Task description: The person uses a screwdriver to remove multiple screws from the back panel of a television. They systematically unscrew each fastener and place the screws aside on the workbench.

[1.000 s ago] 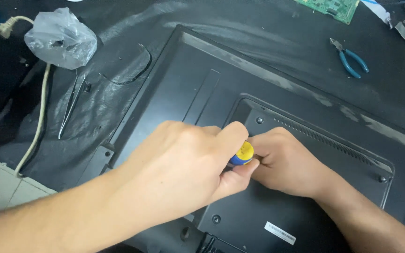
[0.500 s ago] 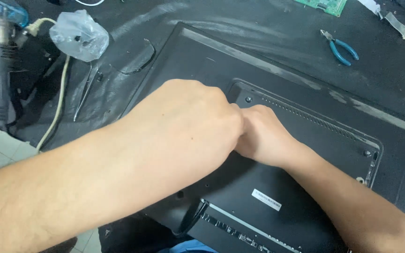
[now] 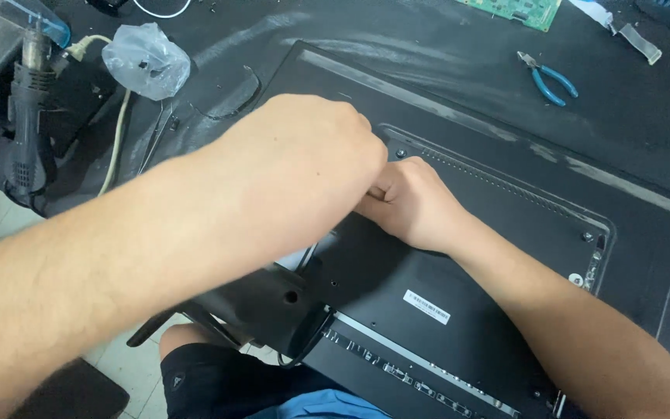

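Dusty black monitor back panel, raised vented centre, white label.

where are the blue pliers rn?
In the head view the pliers lie on the dark bench mat at upper right, beyond the black back panel, just below the green circuit board, far from both hands.

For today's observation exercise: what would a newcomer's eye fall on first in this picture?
Two bare hands meet at the centre: the left hand closed in a fist over the right hand, both on a black panel lying flat. Blue pliers lie at the upper right, and a clear plastic bag sits at the upper left.
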